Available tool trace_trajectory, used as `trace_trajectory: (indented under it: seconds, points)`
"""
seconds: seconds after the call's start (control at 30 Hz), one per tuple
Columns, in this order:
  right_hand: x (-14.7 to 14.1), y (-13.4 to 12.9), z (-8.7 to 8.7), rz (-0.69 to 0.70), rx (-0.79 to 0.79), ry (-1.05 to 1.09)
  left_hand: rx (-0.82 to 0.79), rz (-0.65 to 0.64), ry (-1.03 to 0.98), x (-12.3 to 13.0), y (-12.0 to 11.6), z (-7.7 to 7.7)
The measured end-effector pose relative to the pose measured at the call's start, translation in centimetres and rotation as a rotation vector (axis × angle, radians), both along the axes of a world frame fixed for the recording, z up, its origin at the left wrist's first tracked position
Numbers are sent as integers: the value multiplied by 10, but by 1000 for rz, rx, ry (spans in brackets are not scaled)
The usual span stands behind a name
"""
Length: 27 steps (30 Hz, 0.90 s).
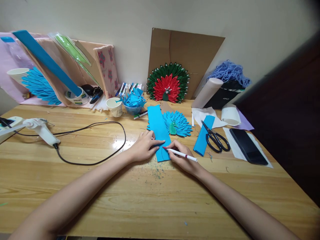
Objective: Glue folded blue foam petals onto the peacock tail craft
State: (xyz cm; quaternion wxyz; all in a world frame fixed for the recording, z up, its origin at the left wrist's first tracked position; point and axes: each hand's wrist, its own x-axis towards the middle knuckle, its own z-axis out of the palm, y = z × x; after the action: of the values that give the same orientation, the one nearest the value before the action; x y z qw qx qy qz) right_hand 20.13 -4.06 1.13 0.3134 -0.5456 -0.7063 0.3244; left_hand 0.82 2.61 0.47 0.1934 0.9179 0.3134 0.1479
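A long blue strip (158, 121) lies on the wooden table, with a thin curved line drawn near its lower end. My left hand (144, 145) rests on the strip's left edge, fingers apart and pressing it flat, holding nothing. My right hand (183, 156) grips a white marker (183, 155) with a red tip, which touches the strip beside the curved line. Just behind sits a blue fringed fan shape (181, 124) with a green piece on it. To the right, black-handled scissors (215, 137) lie partly over a folded blue piece (201, 141).
A phone (248, 146) lies at the right. Behind are a bowl of blue scraps (133, 103), a paper cup (114, 107) and a red-green fan (168, 83) against cardboard (185, 50). A glue gun (43, 130) and its cable are at left.
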Motion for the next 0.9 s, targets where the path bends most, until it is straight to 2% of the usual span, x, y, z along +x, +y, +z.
trace_trajectory:
  seconds: [0.3,0.57,0.9]
  points:
    - [3,1,-3,-25,14,-3,-8,3,-16,0,0,0]
    - [10,2,-8,11,-70,174,13,4,0,0,0,1]
    - [15,3,-10,78,-91,262,-3,-1,-1,1,0,1]
